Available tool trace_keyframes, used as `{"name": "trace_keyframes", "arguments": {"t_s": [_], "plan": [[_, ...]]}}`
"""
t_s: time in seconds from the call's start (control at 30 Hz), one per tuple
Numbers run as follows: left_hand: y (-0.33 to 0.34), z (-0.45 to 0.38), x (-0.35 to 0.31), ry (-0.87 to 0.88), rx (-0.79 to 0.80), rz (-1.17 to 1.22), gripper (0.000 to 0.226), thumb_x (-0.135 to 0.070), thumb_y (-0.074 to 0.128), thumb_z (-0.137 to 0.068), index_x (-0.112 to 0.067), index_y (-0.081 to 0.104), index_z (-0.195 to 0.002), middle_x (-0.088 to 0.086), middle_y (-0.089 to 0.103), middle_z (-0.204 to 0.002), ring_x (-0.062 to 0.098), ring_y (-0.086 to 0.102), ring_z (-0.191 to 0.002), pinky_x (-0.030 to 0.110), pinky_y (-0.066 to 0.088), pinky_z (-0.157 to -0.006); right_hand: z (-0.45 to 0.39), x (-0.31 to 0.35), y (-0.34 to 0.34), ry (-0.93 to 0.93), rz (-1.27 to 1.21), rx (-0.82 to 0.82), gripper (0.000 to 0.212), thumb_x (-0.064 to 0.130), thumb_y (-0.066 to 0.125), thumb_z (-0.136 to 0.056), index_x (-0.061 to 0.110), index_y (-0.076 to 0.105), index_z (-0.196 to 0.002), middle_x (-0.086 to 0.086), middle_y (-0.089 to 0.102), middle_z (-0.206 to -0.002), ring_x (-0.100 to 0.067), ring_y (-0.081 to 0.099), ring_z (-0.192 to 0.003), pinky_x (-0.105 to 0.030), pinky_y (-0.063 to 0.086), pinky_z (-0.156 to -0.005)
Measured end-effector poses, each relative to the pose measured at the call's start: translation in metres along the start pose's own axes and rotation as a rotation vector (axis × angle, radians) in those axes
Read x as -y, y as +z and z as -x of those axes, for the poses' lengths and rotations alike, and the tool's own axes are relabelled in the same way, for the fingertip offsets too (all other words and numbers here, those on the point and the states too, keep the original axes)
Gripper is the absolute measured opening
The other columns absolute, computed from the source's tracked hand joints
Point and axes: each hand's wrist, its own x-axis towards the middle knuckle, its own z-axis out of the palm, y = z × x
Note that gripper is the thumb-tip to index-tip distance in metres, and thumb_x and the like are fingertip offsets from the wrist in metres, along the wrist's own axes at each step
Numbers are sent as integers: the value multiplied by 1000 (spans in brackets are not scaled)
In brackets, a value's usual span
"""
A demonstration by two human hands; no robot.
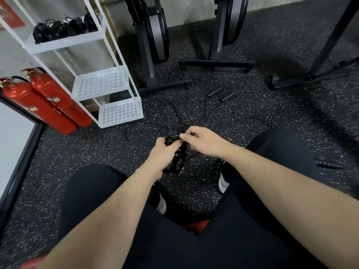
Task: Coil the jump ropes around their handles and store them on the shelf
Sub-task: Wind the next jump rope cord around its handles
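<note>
**Jump rope part-coiled in hand; loose cord on floor**

The left hand (162,154) grips a pair of black handles (175,156), fingers curled round them, with turns of black cord (172,139) already wound about their upper part. The bundle points away from the person, tilted slightly to the right. The right hand (202,141) sits just beyond and to the right of the left, thumb and forefinger pinched on the cord at the top of the winding — the other fingers loosely curled.

The unwound length of rope (136,141) lies on the speckled floor (97,152) ahead of both hands, looping out to the left of the left hand and away to the right past the right hand. Further ahead of the right hand two more grey handles (221,94) lie side by side on the floor, cord attached. Another handle (328,164) lies well to the right of the right arm.

Well to the left of and beyond the left hand stands a white shelf unit (108,84); its upper tier holds a row of coiled black ropes (64,28). Two red fire extinguishers (46,105) stand beside it on its left. Dark exercise-machine frames (153,45) stand beyond both hands — against the far wall.
</note>
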Motion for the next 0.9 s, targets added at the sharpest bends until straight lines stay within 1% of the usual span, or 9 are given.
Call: {"name": "trace_keyframes", "arguments": {"t_s": [0.1, 0.17, 0.2, 0.3, 0.47, 0.57, 0.67, 0.8, 0.9], "plan": [[-4, 1, -2, -29, 42, 101, 35, -29, 69, -97, -6, 53, -119, 22, 67, -93, 39, 68, -62, 43, 56, -55, 2, 0, -3, 19, 37, 39, 32, 47, 52, -103, 25, 62, -82, 10, 56, -60, -7, 42, -48, -26, 38, -56], [-5, 2, -3, -41, 66, 119, 27, -26, 67, -98, -4, 60, -113, 21, 65, -90, 38, 67, -62, 39, 54, -52, 2, -1, -3, 13, 42, 43, 33, 47, 52, -102, 25, 62, -79, 7, 58, -64, -8, 43, -51, -26, 39, -57], [-5, 3, -4, -51, 69, 139, 29, -26, 68, -98, -4, 61, -116, 21, 65, -91, 37, 67, -62, 37, 54, -51, 2, -1, -3, 13, 28, 35, 33, 47, 53, -102, 26, 62, -78, 6, 58, -66, -7, 43, -50, -26, 38, -56], [-4, 4, -6, -81, 63, 211, 44, -27, 72, -96, -8, 51, -130, 21, 69, -100, 36, 68, -60, 36, 54, -48, 0, -2, -3, 24, -62, 17, 32, 48, 58, -99, 27, 61, -75, 9, 55, -63, -6, 42, -50, -24, 36, -54], [-7, 7, -7, -81, 96, 250, 49, -31, 74, -94, -12, 47, -131, 21, 71, -108, 36, 68, -62, 37, 55, -50, 1, -6, -5, 30, -123, 40, 28, 45, 60, -99, 24, 64, -82, 14, 51, -56, -7, 38, -49, -21, 32, -50], [-7, 7, -7, -76, 109, 263, 52, -43, 74, -92, -15, 48, -128, 20, 72, -112, 36, 70, -65, 38, 56, -52, 0, -5, -5, 27, -123, 38, 27, 44, 61, -98, 24, 63, -81, 14, 50, -56, -6, 38, -48, -22, 32, -50], [-8, 7, -8, -64, 122, 247, 52, -58, 65, -92, -20, 50, -125, 18, 73, -114, 36, 71, -66, 39, 56, -52, 1, -2, -6, 29, -125, 42, 30, 46, 64, -96, 24, 63, -76, 12, 50, -57, -8, 38, -50, -23, 31, -50], [-9, 6, -8, -54, 111, 231, 43, -54, 62, -97, -23, 53, -125, 15, 73, -107, 36, 70, -63, 38, 55, -51, 2, -3, -7, 28, -108, 26, 39, 49, 66, -95, 25, 58, -65, 14, 48, -52, -7, 36, -46, -23, 30, -50], [-10, 6, -9, -56, 94, 243, 38, -49, 62, -99, -22, 54, -125, 15, 73, -102, 35, 70, -61, 37, 56, -51, 4, -3, -7, 28, -69, 18, 44, 57, 64, -92, 27, 57, -60, 11, 49, -56, -10, 37, -50, -27, 31, -53]]}}
